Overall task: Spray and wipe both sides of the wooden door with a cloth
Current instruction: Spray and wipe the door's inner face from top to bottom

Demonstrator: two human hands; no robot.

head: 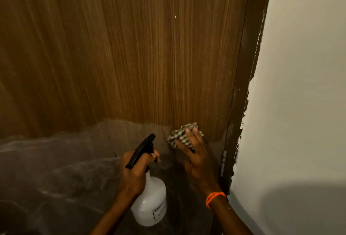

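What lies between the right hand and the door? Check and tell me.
Only the checked cloth. The right hand presses it flat against the wooden door low down, beside the hinge. Nothing else visible blocks the wipe. The left hand grips the spray bottle apart, to the left.

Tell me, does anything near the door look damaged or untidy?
Yes. The white wall has a ragged, chipped paint edge where it meets the dark door frame. Small white specks also dot the wooden door. The right hand presses the cloth low on the door.
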